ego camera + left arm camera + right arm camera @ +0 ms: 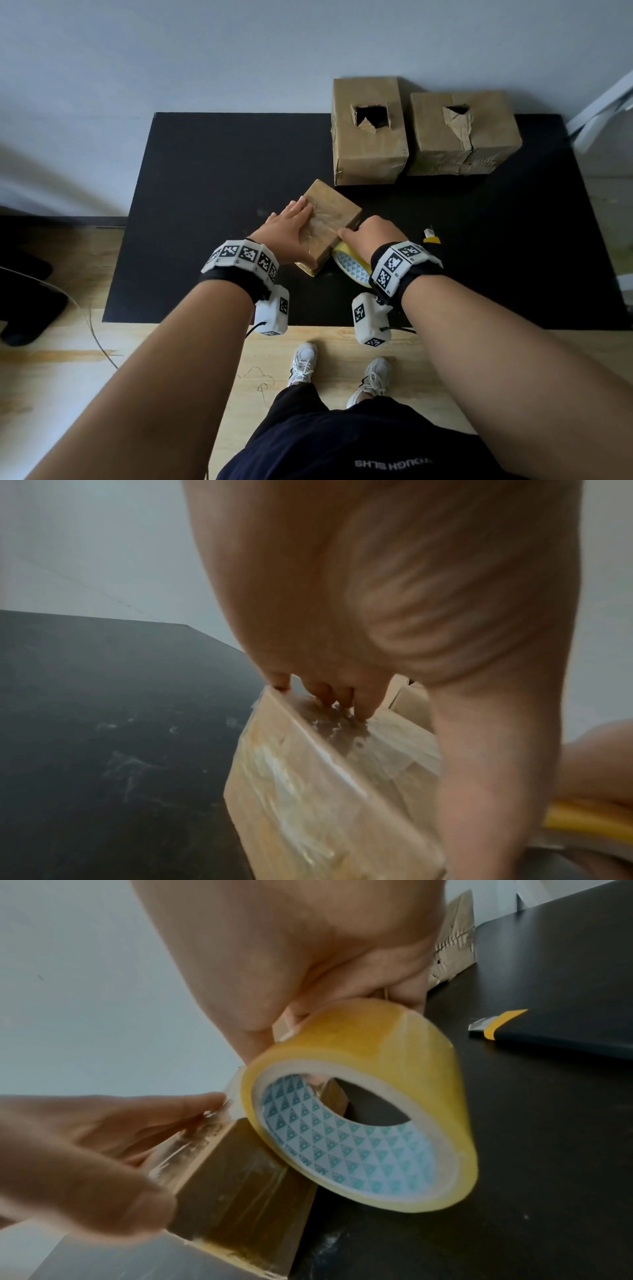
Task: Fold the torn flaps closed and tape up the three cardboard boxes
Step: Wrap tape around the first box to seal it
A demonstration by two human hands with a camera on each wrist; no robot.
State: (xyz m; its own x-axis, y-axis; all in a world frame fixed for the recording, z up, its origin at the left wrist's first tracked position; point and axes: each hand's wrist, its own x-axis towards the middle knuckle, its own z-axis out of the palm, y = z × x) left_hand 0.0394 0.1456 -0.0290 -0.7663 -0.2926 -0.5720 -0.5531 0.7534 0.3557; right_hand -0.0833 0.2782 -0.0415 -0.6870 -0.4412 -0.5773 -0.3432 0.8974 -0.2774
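A small flat cardboard box [334, 214] lies on the black mat [205, 192], its top glossy with clear tape [342, 729]. My left hand [291, 226] lies flat on its top, fingers straight and pressing down. At the box's right edge my right hand [371, 233] grips a yellow tape roll [349, 265] [363, 1104], tilted against the box's side [240, 1177]. Two larger boxes stand at the back right: one [368, 133] with a torn open hole in its top, the other [462, 133] with a torn flap partly folded in.
A yellow and black utility knife [431, 236] [493, 1026] lies on the mat right of my right hand. A white frame [603, 113] leans at the far right. My feet stand on wooden floor [171, 342] before the mat.
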